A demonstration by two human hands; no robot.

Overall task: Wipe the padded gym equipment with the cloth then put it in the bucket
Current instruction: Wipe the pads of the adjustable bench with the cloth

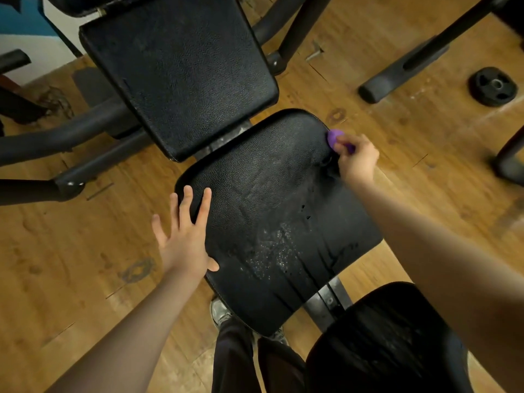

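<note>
A black padded bench fills the middle of the view: a seat pad (272, 211) with wet streaks and white specks, a back pad (181, 72) beyond it, and a third pad (391, 344) at the lower right. My right hand (357, 160) grips a small purple cloth (334, 137) against the seat pad's far right corner. My left hand (184, 234) lies flat with spread fingers on the seat pad's left edge. No bucket is in view.
The bench's black metal frame tubes (73, 137) run left across the wooden floor (71, 265). Another machine's leg (402, 72) and a black weight plate (494, 86) lie at the upper right. My legs and shoes (224, 313) are under the seat's near edge.
</note>
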